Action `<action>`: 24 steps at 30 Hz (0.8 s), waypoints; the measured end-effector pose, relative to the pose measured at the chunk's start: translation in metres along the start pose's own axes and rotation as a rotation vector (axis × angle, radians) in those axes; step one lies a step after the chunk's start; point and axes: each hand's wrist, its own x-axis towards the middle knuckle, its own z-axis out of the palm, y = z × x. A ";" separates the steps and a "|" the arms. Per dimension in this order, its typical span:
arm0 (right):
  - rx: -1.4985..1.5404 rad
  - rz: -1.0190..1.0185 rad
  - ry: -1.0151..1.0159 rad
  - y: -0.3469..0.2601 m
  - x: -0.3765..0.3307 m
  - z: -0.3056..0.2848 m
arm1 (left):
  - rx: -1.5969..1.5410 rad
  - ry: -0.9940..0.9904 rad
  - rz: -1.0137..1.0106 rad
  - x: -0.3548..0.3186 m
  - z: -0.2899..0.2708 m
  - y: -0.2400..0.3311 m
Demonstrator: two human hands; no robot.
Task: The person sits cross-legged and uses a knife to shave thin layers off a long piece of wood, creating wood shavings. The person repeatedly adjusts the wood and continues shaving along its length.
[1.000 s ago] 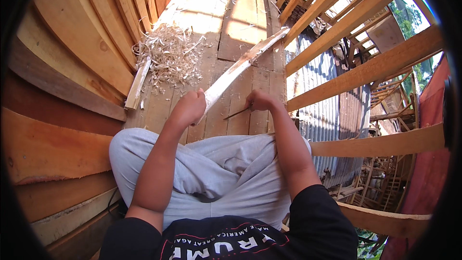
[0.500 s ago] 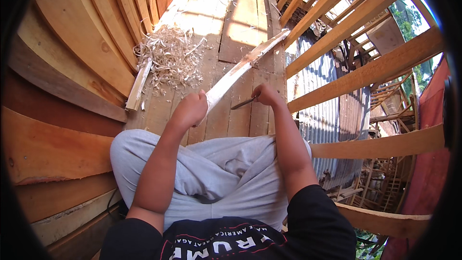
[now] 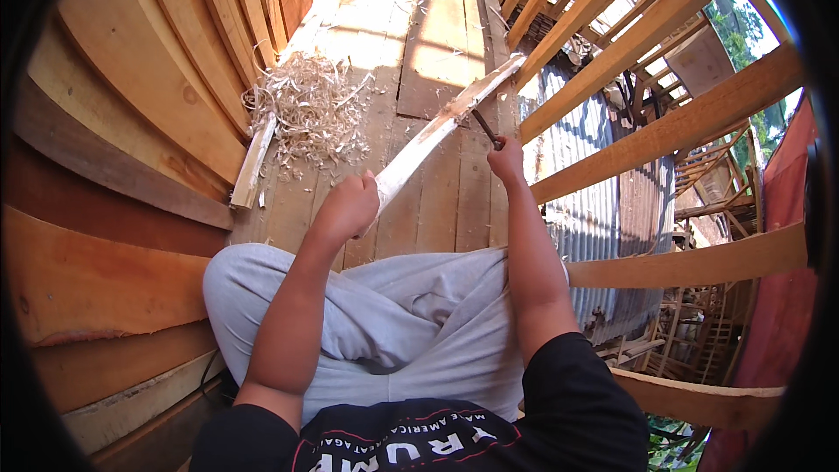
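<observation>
My left hand [image 3: 351,204] is closed around the near end of a long pale piece of wood [image 3: 414,155]. The wood slants away to the right, its far end by the slatted railing; part of its surface is brown and rough, the rest whitish. My right hand [image 3: 506,162] is closed on the handle of a dark narrow knife [image 3: 486,128]. The blade points up and left, its tip at the right edge of the wood near the brown patch. Whether the tip touches the wood, I cannot tell.
A heap of curled wood shavings [image 3: 311,107] lies on the plank floor [image 3: 441,197] to the left, beside a short wooden stick [image 3: 254,163]. A board wall [image 3: 131,87] stands on the left. Wooden railing slats [image 3: 664,127] run along the right, with corrugated metal sheet [image 3: 590,210] beyond.
My right hand has moved forward and slightly right, swinging the knife from below the wood up to its right edge. My left hand and the wood have barely moved.
</observation>
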 end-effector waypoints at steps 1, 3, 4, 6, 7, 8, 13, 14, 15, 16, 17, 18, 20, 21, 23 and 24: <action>0.022 -0.003 -0.013 0.002 0.000 0.001 | 0.003 -0.003 0.001 0.001 0.000 -0.001; 0.068 -0.013 -0.050 -0.006 -0.008 0.003 | 0.005 -0.006 -0.008 0.002 -0.002 -0.004; 0.065 -0.017 -0.034 -0.012 -0.011 0.005 | 0.008 0.007 -0.002 0.003 -0.002 -0.007; 0.049 -0.018 0.010 -0.008 -0.011 0.006 | 0.012 0.020 0.026 0.004 -0.001 -0.008; 0.049 0.096 -0.027 -0.007 -0.009 0.007 | -0.007 0.017 0.023 0.004 -0.001 -0.007; 0.049 0.210 -0.064 -0.006 -0.006 0.009 | -0.027 0.013 0.021 0.001 -0.004 -0.004; 0.328 0.292 -0.051 -0.011 -0.013 0.042 | -0.058 0.006 -0.011 -0.007 -0.004 -0.001; 0.176 0.221 -0.026 0.011 -0.009 0.049 | -0.057 -0.029 0.008 -0.009 0.000 0.010; 0.147 0.174 -0.061 0.016 -0.006 0.056 | -0.056 -0.048 0.009 -0.010 0.001 0.012; 0.116 0.128 -0.095 0.021 -0.004 0.062 | -0.039 -0.031 0.049 -0.009 0.006 0.011; 0.204 0.111 -0.178 0.013 -0.005 0.069 | -0.022 -0.006 0.078 -0.010 0.007 0.007; 0.277 0.108 -0.195 0.008 -0.004 0.070 | -0.005 0.016 0.110 -0.010 0.008 0.006; 0.415 0.117 -0.172 -0.010 -0.004 0.063 | -0.030 -0.022 0.047 -0.012 0.002 0.009; 0.474 0.132 -0.127 -0.016 -0.004 0.057 | -0.044 -0.045 0.017 -0.014 -0.001 0.011; 0.430 0.272 -0.101 -0.027 -0.004 0.050 | -0.033 -0.039 0.018 -0.016 -0.002 0.014; 0.407 0.343 -0.084 -0.029 -0.004 0.046 | -0.027 -0.038 0.022 -0.016 -0.001 0.015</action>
